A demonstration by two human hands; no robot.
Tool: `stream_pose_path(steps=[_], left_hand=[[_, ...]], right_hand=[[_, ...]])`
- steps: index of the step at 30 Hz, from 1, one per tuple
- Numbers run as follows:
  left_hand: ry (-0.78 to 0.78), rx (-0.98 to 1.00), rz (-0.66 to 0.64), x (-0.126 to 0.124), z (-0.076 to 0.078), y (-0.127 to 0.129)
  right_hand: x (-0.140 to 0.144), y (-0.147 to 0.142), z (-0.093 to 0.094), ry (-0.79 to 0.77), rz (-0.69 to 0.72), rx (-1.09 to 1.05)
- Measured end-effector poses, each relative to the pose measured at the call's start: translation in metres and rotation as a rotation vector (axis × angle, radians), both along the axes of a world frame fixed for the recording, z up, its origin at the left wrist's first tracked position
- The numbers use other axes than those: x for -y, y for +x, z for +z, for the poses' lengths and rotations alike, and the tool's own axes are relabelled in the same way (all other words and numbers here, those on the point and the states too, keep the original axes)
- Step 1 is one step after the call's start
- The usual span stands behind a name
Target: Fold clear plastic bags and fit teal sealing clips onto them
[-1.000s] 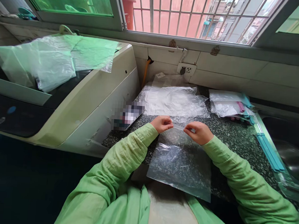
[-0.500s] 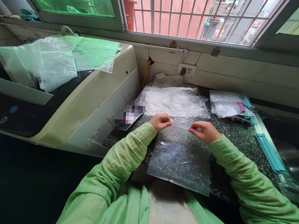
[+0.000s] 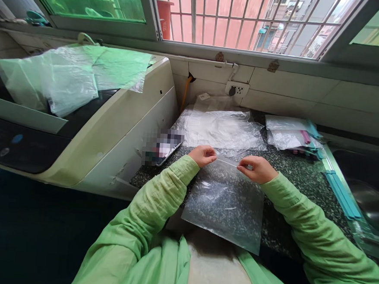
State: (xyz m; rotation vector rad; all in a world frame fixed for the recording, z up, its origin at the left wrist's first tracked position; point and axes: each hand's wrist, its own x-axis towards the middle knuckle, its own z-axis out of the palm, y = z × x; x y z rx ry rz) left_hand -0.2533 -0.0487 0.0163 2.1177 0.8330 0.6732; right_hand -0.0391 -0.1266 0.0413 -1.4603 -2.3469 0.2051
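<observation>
Here, the left hand (image 3: 203, 155) and the right hand (image 3: 255, 168) each pinch the top edge of a clear plastic bag (image 3: 224, 203), which lies flat on the speckled bench (image 3: 303, 184). At twelve o'clock beyond it sits a pile of bags (image 3: 221, 128).

A barred window (image 3: 246, 18) lets daylight fall on a speckled dark granite counter (image 3: 299, 175), white tiled wall (image 3: 309, 96) and cream-coloured appliance (image 3: 113, 123).
</observation>
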Motion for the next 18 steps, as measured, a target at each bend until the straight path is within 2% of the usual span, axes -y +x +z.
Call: stream_pose_path(steps=[6,18], left_hand=[[0.195,-0.089,-0.002,-0.0002,-0.0018,-0.0007],[0.217,-0.003,-0.066,0.0014,-0.0023,0.0017]], right_hand=[[0.0004,-0.003,-0.0024,0.038,-0.037,0.021],[-0.001,-0.0028,-0.006,0.121,-0.056,0.022]])
